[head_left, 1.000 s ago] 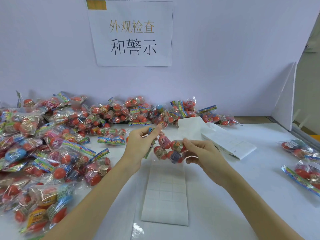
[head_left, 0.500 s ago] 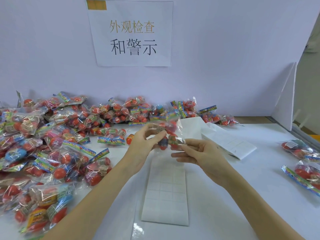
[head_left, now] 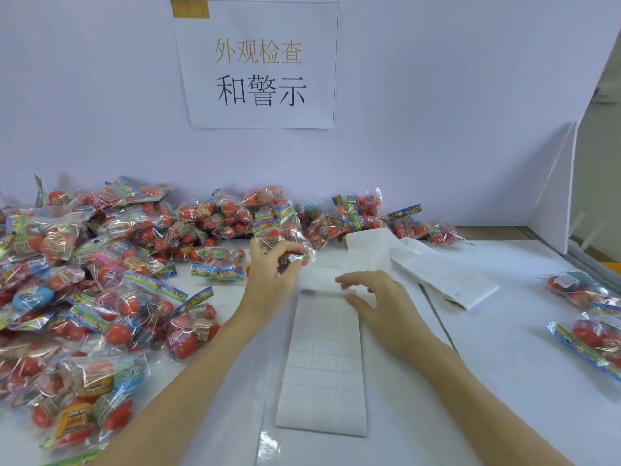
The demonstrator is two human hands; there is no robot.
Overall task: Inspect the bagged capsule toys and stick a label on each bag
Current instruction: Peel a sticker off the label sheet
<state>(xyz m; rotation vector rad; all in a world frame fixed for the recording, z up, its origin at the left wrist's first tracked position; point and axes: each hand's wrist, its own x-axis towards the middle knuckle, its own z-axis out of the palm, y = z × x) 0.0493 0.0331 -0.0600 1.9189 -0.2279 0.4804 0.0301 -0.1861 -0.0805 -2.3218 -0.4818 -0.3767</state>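
Right hand left the bag for the labels
The left hand (head_left: 272, 264) alone gripped the bag (head_left: 282, 230), lifted far of the label sheet (head_left: 322, 364); the right hand (head_left: 373, 297), released and open, now touched the sheet's far edge, probably to peel a label.

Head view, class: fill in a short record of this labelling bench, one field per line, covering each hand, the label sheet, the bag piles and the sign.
Left hand: left hand holds one bag of capsule toys in a curled grip, raised above the table.
Right hand: right hand with fingers spread at the top edge of the label sheet, holding nothing.
Label sheet: white gridded strip lying flat at the centre.
Large pile: bags heaped on the left.
Small group: bags on the right.
Sign: paper sign on the back wall.
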